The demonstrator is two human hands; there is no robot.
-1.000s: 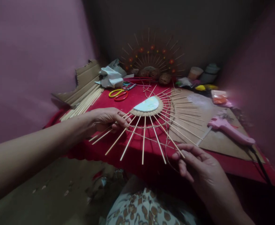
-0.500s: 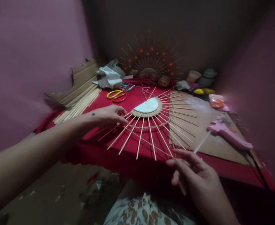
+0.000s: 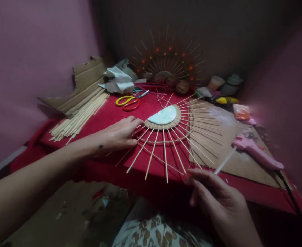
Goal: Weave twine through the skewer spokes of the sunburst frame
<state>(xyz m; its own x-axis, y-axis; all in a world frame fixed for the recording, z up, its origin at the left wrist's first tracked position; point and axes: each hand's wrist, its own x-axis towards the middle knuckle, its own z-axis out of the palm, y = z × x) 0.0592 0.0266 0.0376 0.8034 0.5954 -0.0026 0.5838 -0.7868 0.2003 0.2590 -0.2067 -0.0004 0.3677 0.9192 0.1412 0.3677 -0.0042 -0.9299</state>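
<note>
A half-sunburst of bamboo sticks (image 3: 166, 151) fans out from a woven half-round base with a pale disc (image 3: 163, 116) on the red-covered table (image 3: 107, 115). My left hand (image 3: 121, 133) lies on the left side of the fan, thumb and fingers closed on a few sticks beside the base. My right hand (image 3: 215, 199) is at the table's front edge by the lower-right stick tips. Its fingertips pinch the end of a thin brown twine (image 3: 163, 159) that runs across the sticks.
A pink glue gun (image 3: 256, 152) and a white glue stick (image 3: 224, 159) lie on a cardboard sheet (image 3: 230, 130) at right. Yellow-orange scissors (image 3: 127, 101), loose bamboo sticks (image 3: 80, 115), torn cardboard (image 3: 86, 77) and crumpled white paper (image 3: 118, 80) are at left. A finished sunburst (image 3: 166, 60) and jars (image 3: 215, 82) stand at the back.
My left hand slid in toward the woven base and closed on the sticks. My right hand dropped lower to the front edge, its fingers drawn together. The view shifted slightly.
</note>
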